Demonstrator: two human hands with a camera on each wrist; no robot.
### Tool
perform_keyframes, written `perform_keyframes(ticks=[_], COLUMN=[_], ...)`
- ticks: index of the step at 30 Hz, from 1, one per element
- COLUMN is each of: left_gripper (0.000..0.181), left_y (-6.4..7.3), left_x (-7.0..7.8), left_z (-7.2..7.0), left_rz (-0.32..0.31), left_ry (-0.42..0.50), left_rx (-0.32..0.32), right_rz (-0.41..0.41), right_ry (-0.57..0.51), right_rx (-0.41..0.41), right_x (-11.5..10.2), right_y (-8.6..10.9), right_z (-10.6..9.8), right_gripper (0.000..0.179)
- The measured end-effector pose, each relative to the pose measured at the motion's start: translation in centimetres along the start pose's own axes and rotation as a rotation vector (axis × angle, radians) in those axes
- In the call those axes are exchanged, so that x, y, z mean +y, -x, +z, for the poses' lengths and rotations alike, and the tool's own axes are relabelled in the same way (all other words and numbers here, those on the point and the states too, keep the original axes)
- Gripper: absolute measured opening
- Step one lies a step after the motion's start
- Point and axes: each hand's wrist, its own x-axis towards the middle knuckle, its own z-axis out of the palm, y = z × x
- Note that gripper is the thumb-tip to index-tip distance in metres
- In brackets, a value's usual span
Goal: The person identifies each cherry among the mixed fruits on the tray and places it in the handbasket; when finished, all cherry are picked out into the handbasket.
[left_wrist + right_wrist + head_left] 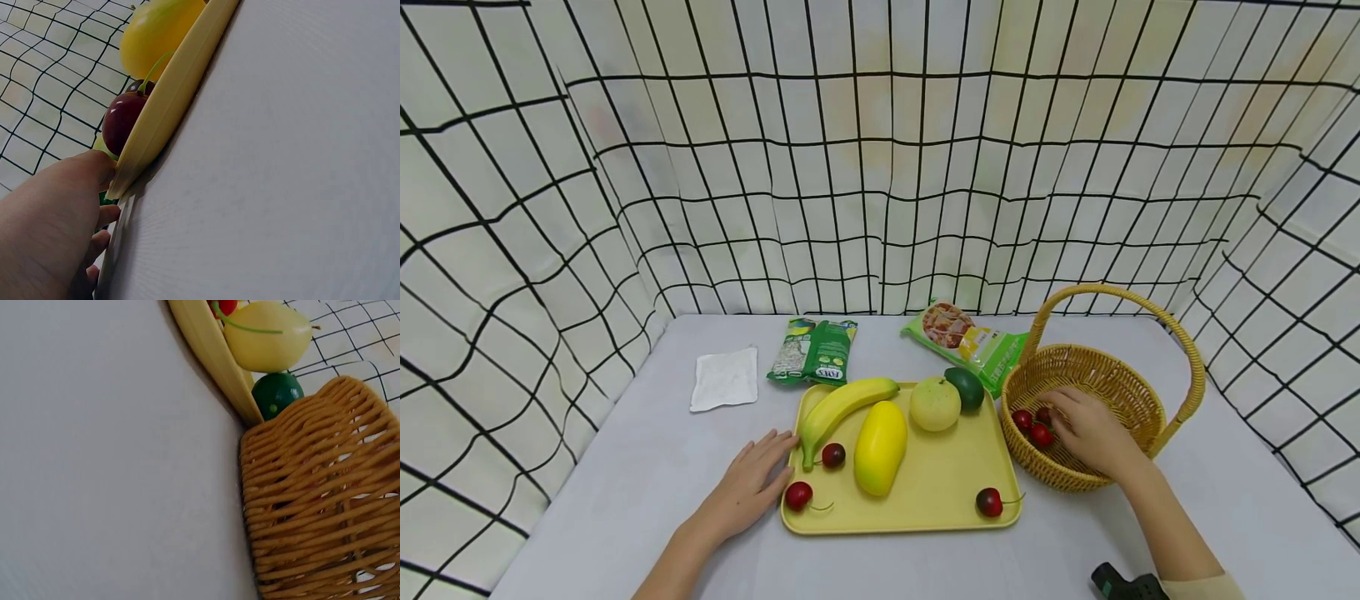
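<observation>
My left hand [747, 486] lies with its fingers extended at the left rim of a yellow tray [925, 508]. In the left wrist view, its thumb touches the tray's edge beside a dark red cherry [123, 122]. My right hand [1093, 433] reaches down into a wicker basket [1120, 383], its fingertips and thumb pinching a dark cherry [1043, 414] that they partly cover. Two more red cherries, one at the side [1022, 420] and one in front [1041, 435], lie close by in the basket. The basket's wall hides this hand in the right wrist view.
On the tray lie a banana [842, 408], a yellow mango [881, 448], a pale round fruit [935, 404], a dark green fruit [966, 389] and three cherries. Behind are a green packet [812, 352], a green snack bag [966, 342] and a white cloth square [724, 380]. The basket's tall handle [1191, 358] arches upward.
</observation>
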Motion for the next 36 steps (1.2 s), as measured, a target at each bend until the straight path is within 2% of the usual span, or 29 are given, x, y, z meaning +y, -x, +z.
perform_keyframes(ticks=[13,20,30,36], left_gripper=[0.044,0.044,0.044,0.043], left_y=[-0.4,-0.3,-0.1,0.0], left_x=[0.0,-0.1,-0.1,0.1], left_z=[-0.2,-0.1,0.0,0.0], left_rz=[0.003,0.002,-0.009,-0.005], left_ry=[-0.005,0.002,0.001,0.005], left_rx=[0.004,0.003,0.0,0.008], right_rz=[-0.122,-0.253,-0.336,-0.416], right_ry=[-0.03,-0.045,-0.113,-0.125], right_rx=[0.038,0.081,-0.039,-0.046], right_x=[-3.7,-5.6,-8.0,-8.6], right_y=[-0.8,-0.7,0.0,0.4], right_z=[-0.7,-0.7,0.2,1.0], right_gripper=[0.031,0.035,0.033,0.039])
